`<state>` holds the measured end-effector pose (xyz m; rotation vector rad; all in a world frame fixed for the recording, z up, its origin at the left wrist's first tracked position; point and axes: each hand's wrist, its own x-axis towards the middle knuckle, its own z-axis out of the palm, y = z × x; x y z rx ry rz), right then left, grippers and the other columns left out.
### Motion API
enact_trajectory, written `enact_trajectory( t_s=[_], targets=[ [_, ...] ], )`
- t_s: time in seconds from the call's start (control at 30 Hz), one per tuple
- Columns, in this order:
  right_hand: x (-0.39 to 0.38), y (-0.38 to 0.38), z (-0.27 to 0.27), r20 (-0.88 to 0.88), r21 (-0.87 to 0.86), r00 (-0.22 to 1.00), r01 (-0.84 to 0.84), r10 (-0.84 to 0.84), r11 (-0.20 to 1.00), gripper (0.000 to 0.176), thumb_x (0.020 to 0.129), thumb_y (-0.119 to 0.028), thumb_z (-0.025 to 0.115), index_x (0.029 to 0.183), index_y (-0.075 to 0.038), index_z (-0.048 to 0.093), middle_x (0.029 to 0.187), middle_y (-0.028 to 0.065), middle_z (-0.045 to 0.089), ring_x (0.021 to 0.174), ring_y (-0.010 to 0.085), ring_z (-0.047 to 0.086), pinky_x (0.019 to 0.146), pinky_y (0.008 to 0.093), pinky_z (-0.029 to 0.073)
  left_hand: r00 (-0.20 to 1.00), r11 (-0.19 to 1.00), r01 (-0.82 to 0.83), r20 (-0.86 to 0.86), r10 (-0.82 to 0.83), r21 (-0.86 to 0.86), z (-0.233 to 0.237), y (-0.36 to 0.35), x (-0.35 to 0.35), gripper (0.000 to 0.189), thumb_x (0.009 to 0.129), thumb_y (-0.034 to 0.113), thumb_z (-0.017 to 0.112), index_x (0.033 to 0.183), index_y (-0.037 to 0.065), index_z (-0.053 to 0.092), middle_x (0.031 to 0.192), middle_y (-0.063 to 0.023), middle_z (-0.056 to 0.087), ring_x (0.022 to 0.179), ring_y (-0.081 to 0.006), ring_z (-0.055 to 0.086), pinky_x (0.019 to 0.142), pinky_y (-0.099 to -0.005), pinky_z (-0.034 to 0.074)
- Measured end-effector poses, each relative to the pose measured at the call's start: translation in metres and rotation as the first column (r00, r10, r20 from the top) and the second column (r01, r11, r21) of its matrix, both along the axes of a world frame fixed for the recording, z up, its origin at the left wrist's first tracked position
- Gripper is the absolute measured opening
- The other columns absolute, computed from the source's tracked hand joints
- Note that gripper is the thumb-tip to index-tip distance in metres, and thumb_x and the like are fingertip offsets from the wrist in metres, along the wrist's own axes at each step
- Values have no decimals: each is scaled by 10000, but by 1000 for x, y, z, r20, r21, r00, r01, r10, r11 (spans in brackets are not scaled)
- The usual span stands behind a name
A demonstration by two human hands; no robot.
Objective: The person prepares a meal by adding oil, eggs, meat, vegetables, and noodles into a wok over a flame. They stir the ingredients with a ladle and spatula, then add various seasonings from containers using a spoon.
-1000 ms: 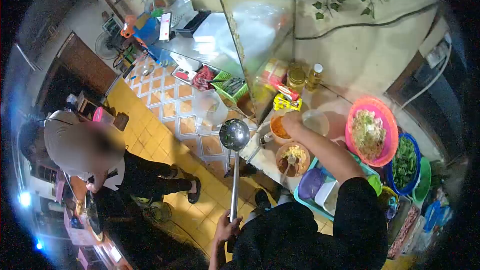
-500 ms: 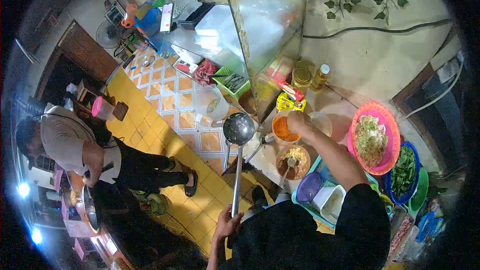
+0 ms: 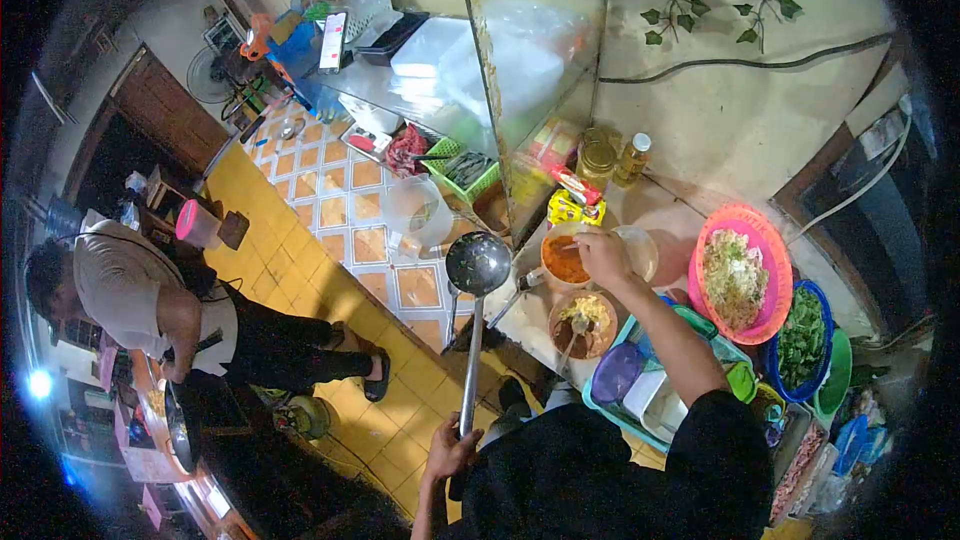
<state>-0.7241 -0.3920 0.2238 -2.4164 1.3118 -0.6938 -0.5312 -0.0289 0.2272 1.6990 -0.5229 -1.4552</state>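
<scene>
My left hand (image 3: 452,448) is wrapped round the handle of a long metal ladle (image 3: 478,265), whose round bowl is raised beside the counter edge. Over the right rim of a tub of orange-red paste (image 3: 566,259) is my right hand (image 3: 603,258), its fingers bent together; what they hold, if anything, is too small to name. Just below sits a tub with yellow and dark brown contents (image 3: 583,326) and a spoon in it. A pale round container (image 3: 636,252) stands partly behind my right hand.
A pink basket of shredded vegetables (image 3: 735,280) and a blue basket of greens (image 3: 801,340) are at right. Jars (image 3: 597,160) stand by the wall. A turquoise basket (image 3: 600,400) lies near my body. Another person (image 3: 130,270) stands at left by a pan.
My right hand has shifted slightly right within the paste tub's area, toward its rim. The view has moved a little. My left hand keeps the ladle.
</scene>
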Motion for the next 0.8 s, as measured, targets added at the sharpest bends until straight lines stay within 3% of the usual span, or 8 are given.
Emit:
enact_trajectory(
  t_s=[0.07,0.2,0.3,0.4,0.47,0.57,0.7,0.8],
  targets=[
    [-1,4,1,93,19,996,-16,14,1000,148,756,-89,545,844,-62,661,862,157,623,776,314,601,701,392,481,1000,1000,17,-13,-17,-17,3,0,0,303,787,112,628,1019,-2,469,597,-18,475,473,-102,455,424,-251,364],
    [-2,12,0,54,12,998,-32,31,999,146,762,-108,542,829,-62,664,812,173,624,731,327,601,695,408,476,998,999,43,43,-43,2,-2,0,0,274,788,118,629,983,2,474,595,-17,471,482,-98,457,426,-252,361],
    [-1,20,10,144,6,989,-37,36,999,141,764,-105,540,819,-46,656,795,167,623,718,323,602,686,403,478,998,999,-6,-57,3,-46,-2,1,-2,246,792,116,625,956,6,479,589,-16,461,478,-96,455,420,-254,353],
    [-1,28,22,128,38,991,-44,39,998,143,759,-94,542,830,-31,649,795,167,619,717,320,602,681,403,479,997,993,44,70,-37,-106,-9,3,-1,247,795,105,618,968,6,473,585,-18,455,463,-98,450,410,-257,346],
    [-3,32,26,173,-13,984,-47,49,999,144,755,-79,543,838,-17,643,807,167,617,731,318,600,678,400,477,994,998,62,92,-61,-8,10,-4,-5,268,796,107,619,991,7,464,574,-16,452,446,-102,441,404,-260,344],
    [-5,34,28,276,7,961,-20,17,1000,136,752,-68,546,831,-14,642,801,166,614,744,316,597,688,395,473,998,998,29,52,-27,-48,18,-5,-6,283,793,115,627,995,10,458,565,-8,446,435,-101,432,401,-259,339],
    [-10,36,26,235,-25,972,4,2,1000,132,756,-59,545,833,-14,641,815,166,618,735,312,597,690,387,471,997,995,48,68,-42,-83,9,0,0,276,796,118,626,989,11,460,560,-8,453,442,-97,437,403,-258,341],
    [-13,40,26,292,-16,956,15,-10,1000,134,765,-54,543,843,-16,644,811,167,622,716,313,595,686,384,470,990,995,97,100,-98,13,15,-4,0,260,802,108,615,990,15,460,564,-8,458,468,-93,445,414,-256,347]
  ],
)
